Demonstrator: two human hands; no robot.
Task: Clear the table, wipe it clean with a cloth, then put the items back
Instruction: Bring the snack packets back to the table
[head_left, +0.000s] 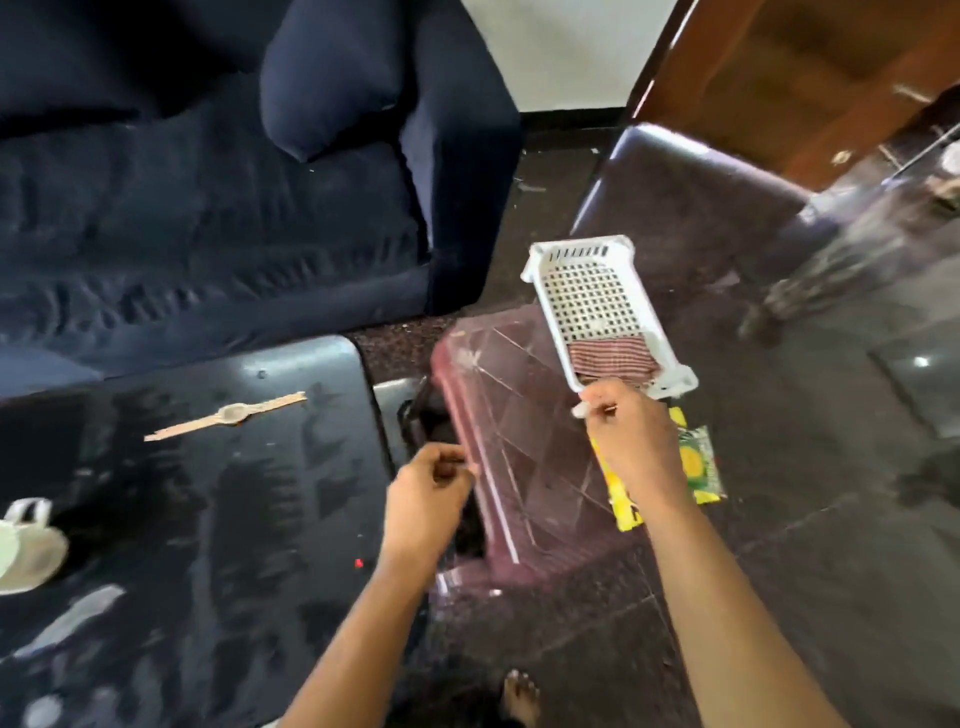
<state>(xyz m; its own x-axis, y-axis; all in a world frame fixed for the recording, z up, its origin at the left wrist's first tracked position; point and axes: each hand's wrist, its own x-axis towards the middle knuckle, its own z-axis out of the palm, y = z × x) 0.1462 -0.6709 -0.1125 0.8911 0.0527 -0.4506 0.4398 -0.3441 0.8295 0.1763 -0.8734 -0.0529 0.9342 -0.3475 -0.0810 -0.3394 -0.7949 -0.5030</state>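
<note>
The black glossy table (208, 519) fills the lower left. On it lie a wristwatch with a pale strap (228, 414) and, at the left edge, a white cup (26, 551). My right hand (631, 447) grips the near end of a white perforated basket (592, 296), tilted in the air, with a red-striped cloth (613, 358) lying at its low end. My left hand (431, 493) hovers at the table's right edge beside a translucent pink plastic stool (514, 415). Its fingers are curled and I see nothing in them.
A dark blue sofa (208, 208) stands behind the table. Partly under my right wrist lies a yellow and green packet (698, 467). A dark object (431, 421) sits between table and stool. A dark padded seat (691, 202) and a wooden door (810, 78) are at the right. My bare foot (519, 696) is on the dark floor.
</note>
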